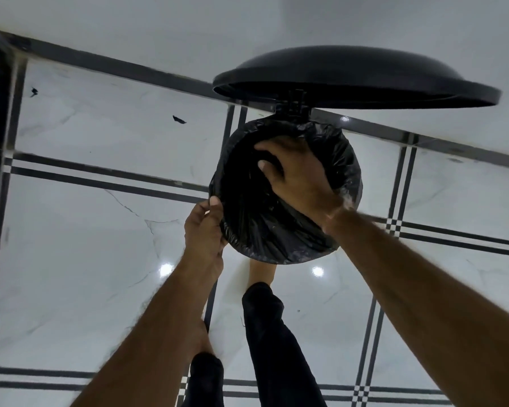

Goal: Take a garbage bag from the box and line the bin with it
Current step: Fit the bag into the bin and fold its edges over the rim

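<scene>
A round bin stands on the floor by the wall with its black lid [350, 77] tipped up and open. A black garbage bag [262, 221] lies inside the bin, and its edge is folded over the rim all round, hiding the bin's body. My left hand [204, 230] grips the bag's edge at the near left side of the rim. My right hand [294, 174] reaches down into the bin's mouth, its fingers spread against the bag's inner far side. The box of bags is out of view.
The floor is glossy white tile [86, 259] with black stripe lines. A white wall [247, 30] with a dark skirting runs behind the bin. Two small black scraps [179, 119] lie on the floor at the left. My foot [262, 274] is at the bin's base.
</scene>
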Tool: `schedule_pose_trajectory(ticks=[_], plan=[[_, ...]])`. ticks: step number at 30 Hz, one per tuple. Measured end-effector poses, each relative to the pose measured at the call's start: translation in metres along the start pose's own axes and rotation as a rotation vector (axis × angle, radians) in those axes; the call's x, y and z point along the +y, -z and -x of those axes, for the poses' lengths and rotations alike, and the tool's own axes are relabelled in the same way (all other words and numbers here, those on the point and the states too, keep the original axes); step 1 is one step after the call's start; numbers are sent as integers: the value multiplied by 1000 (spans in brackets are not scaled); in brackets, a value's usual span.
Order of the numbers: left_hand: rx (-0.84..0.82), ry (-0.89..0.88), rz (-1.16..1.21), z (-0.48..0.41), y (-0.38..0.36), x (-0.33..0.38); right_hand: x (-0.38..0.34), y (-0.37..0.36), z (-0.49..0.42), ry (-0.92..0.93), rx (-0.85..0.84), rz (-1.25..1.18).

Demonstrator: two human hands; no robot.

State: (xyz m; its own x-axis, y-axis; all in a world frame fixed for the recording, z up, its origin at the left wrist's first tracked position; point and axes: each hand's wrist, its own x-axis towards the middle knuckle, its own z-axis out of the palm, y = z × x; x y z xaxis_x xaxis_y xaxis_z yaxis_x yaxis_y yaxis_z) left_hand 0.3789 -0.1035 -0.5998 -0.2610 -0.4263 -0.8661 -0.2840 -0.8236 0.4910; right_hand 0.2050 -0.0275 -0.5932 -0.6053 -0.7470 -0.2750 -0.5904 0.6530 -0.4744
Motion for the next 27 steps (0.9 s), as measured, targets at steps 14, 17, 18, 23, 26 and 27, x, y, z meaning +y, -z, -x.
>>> schedule_pose_trajectory(ticks=[14, 17, 18, 23, 26, 27], plan=[[41, -7, -42, -1, -1, -3, 52, -19, -16, -451, -171, -95], [46, 6, -46, 0, -3, -1, 15, 15, 42, -370, 99, -156], [50, 12, -46, 0, -4, 0, 5, 22, 64, -408, 105, -192], [58, 11, -46, 2, -7, -2, 16, -5, 80, -777, -138, -480], [67, 8, -54, -2, -4, -4, 32, -41, 52, -928, -97, -851], [67, 9, -55, -4, -3, -4, 37, -52, 44, -986, -60, -952]])
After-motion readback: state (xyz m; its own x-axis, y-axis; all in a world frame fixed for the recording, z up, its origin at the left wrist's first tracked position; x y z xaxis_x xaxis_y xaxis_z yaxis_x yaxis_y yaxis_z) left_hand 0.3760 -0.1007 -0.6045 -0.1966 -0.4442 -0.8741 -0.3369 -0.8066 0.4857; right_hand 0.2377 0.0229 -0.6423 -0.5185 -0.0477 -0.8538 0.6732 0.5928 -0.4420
